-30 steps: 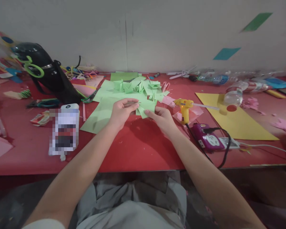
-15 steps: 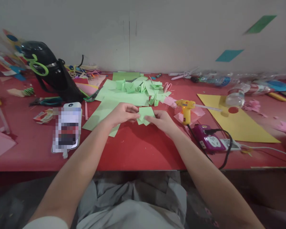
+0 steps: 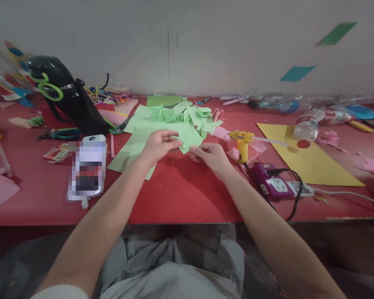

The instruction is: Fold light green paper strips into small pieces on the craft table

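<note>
Both my hands meet over the red table on a small light-green paper piece. My left hand pinches its left edge with thumb and fingers closed. My right hand grips its lower right edge, fingers curled. Just behind the piece lies a heap of folded green paper pieces on larger green sheets.
A yellow glue gun stands right of my right hand, beside a purple power strip with black cable. A yellow sheet and plastic bottle lie farther right. A phone, scissors and a black helmet lie left.
The green piece has been turned and lifted slightly between my hands; both hands shifted a little on its edges and stay over the same spot.
</note>
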Motion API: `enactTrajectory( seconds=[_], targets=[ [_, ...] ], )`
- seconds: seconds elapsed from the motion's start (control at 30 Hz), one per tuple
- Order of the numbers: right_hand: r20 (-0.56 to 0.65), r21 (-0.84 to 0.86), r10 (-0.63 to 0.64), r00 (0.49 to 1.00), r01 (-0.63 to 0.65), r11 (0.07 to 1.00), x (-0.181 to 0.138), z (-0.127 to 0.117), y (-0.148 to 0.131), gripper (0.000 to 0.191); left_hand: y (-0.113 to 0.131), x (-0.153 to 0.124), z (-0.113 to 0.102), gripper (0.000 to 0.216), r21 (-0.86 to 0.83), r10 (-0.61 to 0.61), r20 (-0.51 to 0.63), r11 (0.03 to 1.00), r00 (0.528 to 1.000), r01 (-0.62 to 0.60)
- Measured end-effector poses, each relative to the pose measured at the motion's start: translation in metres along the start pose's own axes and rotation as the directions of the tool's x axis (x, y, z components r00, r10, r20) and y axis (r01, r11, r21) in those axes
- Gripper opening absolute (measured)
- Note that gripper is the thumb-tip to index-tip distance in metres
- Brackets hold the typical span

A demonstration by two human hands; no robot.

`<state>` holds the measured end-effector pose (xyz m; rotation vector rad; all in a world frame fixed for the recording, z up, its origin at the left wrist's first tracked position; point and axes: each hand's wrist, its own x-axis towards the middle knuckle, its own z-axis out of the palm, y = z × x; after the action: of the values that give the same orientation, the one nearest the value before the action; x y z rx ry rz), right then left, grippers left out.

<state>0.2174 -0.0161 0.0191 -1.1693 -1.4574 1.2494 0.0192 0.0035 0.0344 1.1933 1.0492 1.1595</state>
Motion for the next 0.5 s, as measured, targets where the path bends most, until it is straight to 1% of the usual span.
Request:
enactTrajectory(
  seconds=[0.1,0.17,0.23,0.3,0.37,0.5],
  targets=[
    [0.012,-0.016,-0.014,1.0,0.014,1.0,-0.0006,0.0001,-0.0011,0.045,0.0008,0.0004,0.0015,0.038,-0.007,-0.025,-0.015,1.0,1.0,0.025],
    [0.033,-0.018,-0.019,0.999,0.02,1.0,-0.0008,-0.0001,-0.0008,0.044,0.0017,0.0001,0.0019,0.04,-0.003,-0.067,-0.012,0.998,0.998,0.067],
    [0.06,-0.016,-0.019,0.998,0.02,1.0,-0.001,-0.0005,-0.0003,0.043,0.0025,-0.0008,0.0014,0.045,0.004,-0.121,0.025,0.993,0.992,0.121],
    [0.094,-0.019,-0.018,0.995,0.02,1.0,-0.0014,-0.0011,-0.0001,0.042,0.0031,-0.0023,0.0006,0.049,0.022,-0.151,0.081,0.988,0.985,0.15],
    [0.137,-0.043,-0.016,0.99,0.023,0.999,-0.0021,-0.0019,-0.0003,0.04,0.0039,-0.0043,0.0003,0.05,0.066,-0.125,0.132,0.991,0.983,0.117],
    [0.25,-0.136,-0.017,0.968,0.052,0.989,-0.0031,-0.0034,0.0003,0.038,0.008,-0.009,0.002,0.051,0.169,-0.03,0.246,0.986,0.969,-0.012]
  ],
)
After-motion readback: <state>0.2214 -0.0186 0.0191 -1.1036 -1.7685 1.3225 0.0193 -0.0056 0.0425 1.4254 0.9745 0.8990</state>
